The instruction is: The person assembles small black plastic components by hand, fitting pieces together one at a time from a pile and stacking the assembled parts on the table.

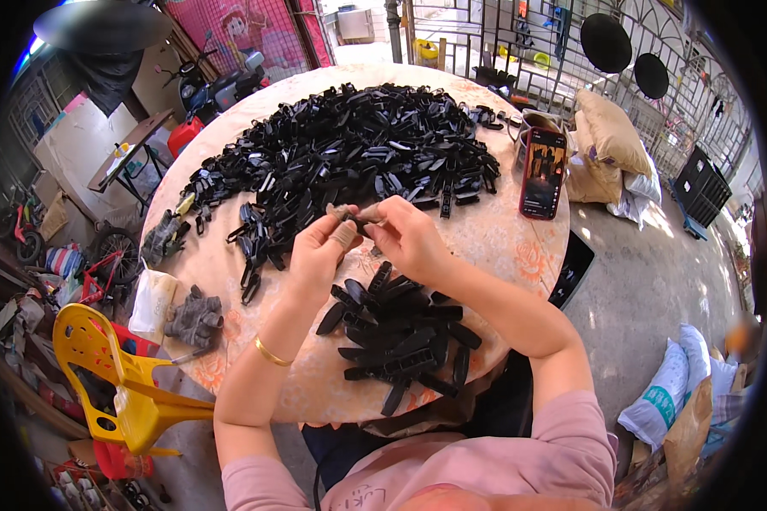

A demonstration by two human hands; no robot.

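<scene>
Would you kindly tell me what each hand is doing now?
Left hand: closed, holding a small black piece.
Right hand: fingers closed on the same piece.

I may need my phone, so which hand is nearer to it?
Right. The right hand is left of the phone and closer to you; the left hand is farther left.
</scene>
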